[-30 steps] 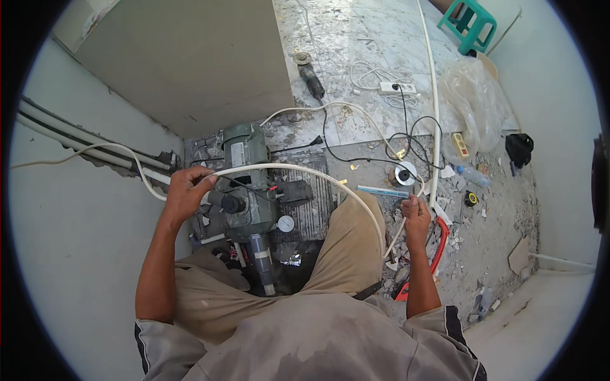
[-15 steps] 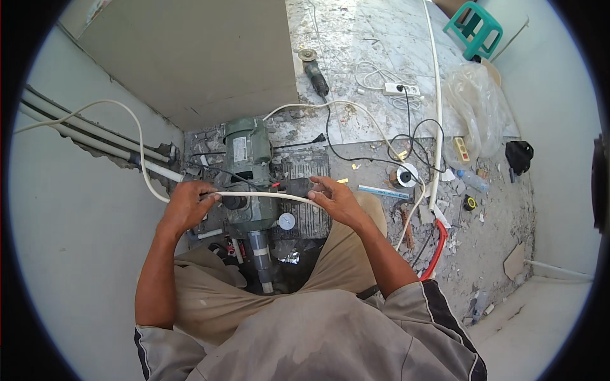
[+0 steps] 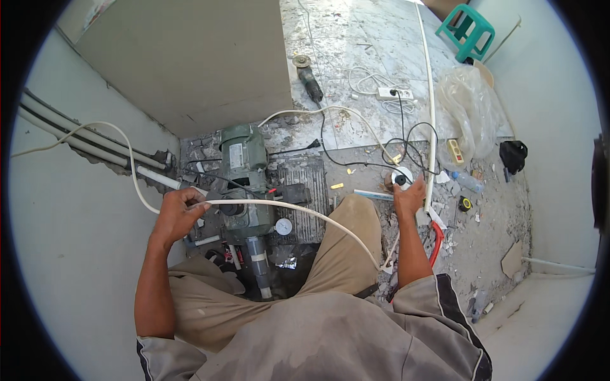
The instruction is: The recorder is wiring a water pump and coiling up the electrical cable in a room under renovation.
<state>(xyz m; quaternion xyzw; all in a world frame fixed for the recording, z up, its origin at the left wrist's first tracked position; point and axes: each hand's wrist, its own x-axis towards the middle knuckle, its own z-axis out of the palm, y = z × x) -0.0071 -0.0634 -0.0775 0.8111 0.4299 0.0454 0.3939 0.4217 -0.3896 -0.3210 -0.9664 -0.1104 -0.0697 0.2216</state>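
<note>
My left hand pinches a white cable above a green electric water pump. From there the cable arcs over my right knee. On its other side it loops up along the left wall. My right hand reaches to the near edge of a white disc-like spool with a dark centre, thumb and fingers apart. Whether it touches the spool I cannot tell. A round pressure gauge and a grey pipe are fitted to the pump between my legs.
An angle grinder, a white power strip and black cords lie ahead. To the right are a long white pipe, a red-handled tool, a tape measure, a plastic bag and a green stool. Rubble covers the floor.
My right hand has let go of the white cable and moved right to the spool. The cable now sags over my right knee. My left hand keeps its hold.
</note>
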